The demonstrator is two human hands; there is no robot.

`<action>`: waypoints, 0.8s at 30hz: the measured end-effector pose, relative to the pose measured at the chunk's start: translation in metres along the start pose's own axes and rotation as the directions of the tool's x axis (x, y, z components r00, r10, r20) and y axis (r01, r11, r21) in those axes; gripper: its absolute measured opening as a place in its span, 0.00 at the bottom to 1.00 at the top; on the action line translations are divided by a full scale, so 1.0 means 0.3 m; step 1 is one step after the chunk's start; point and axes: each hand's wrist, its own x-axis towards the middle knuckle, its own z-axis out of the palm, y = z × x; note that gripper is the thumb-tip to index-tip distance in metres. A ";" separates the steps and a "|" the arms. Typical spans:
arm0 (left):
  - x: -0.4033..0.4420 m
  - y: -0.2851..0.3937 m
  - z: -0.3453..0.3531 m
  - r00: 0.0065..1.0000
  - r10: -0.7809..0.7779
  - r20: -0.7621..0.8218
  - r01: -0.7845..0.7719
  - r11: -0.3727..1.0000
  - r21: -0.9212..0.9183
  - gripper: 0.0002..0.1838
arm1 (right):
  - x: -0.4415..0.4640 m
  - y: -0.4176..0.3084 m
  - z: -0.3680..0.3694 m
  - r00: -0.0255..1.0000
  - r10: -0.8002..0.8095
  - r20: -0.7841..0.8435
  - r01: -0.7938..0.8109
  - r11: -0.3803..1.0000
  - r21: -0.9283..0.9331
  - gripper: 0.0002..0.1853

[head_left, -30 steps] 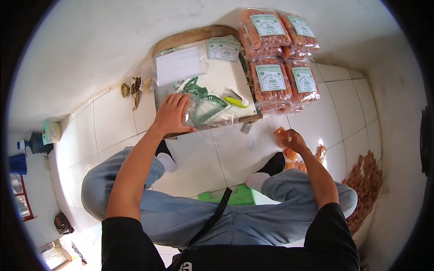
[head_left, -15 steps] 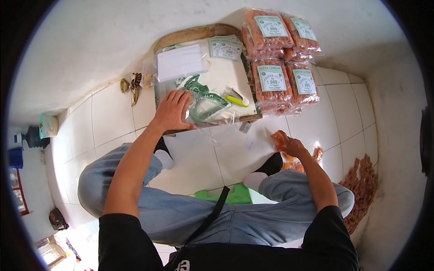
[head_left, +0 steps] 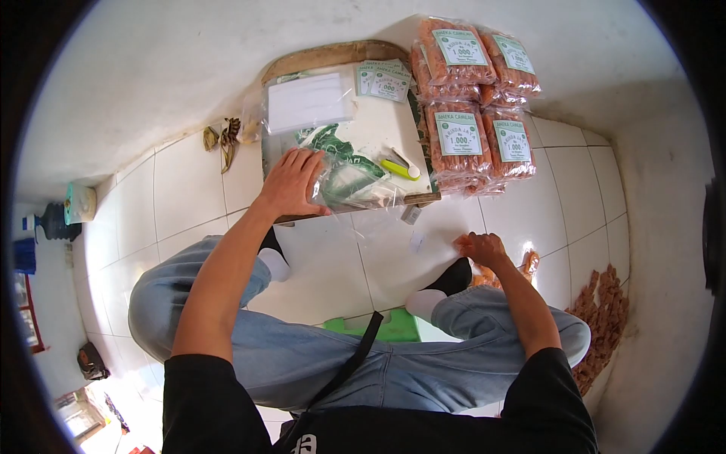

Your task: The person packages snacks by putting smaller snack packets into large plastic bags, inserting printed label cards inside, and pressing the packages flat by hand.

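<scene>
My left hand point(head_left: 293, 184) grips a clear plastic bag point(head_left: 363, 198) at the near left of a low wooden-edged table point(head_left: 404, 121); the bag spreads rightward and hangs over the front edge. Down to the right, above the floor, my right hand point(head_left: 485, 248) is closed on an orange snack piece point(head_left: 462, 243), partly hidden by the fingers. Close by lie more orange snack pieces point(head_left: 485, 277), partly behind my wrist and knee. A yellow-green stapler point(head_left: 399, 169) lies on the table, right of the bag.
A stack of clear plastic bags point(head_left: 306, 104) and printed labels point(head_left: 383, 80) lie on the table's far side. Filled, labelled snack packs point(head_left: 458, 144) stand stacked to its right. A brown heap point(head_left: 601, 325) lies by the right wall. A green stool point(head_left: 378, 326) is beneath me.
My right hand has shifted slightly, its fingers now drawn together around the orange piece. The left hand keeps its place on the bag. The whole view has tilted a little.
</scene>
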 end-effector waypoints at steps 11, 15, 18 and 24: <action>-0.002 -0.006 0.009 1.000 -0.002 -0.010 0.002 1.000 0.016 0.65 | -0.020 -0.001 0.016 0.981 0.078 0.178 -0.082 0.997 0.016 0.21; -0.001 -0.010 0.008 1.000 -0.008 -0.005 0.008 1.000 0.015 0.64 | -0.007 -0.054 -0.058 0.930 0.219 0.294 -0.225 0.974 -0.012 0.20; -0.003 -0.010 0.008 1.000 -0.009 -0.005 0.009 1.000 -0.016 0.64 | 0.019 -0.068 -0.050 0.960 0.239 0.145 -0.248 0.968 0.047 0.20; -0.001 -0.005 -0.005 1.000 -0.009 0.008 0.010 1.000 -0.026 0.63 | 0.049 -0.106 0.094 0.939 0.299 -0.168 -0.285 0.953 0.103 0.20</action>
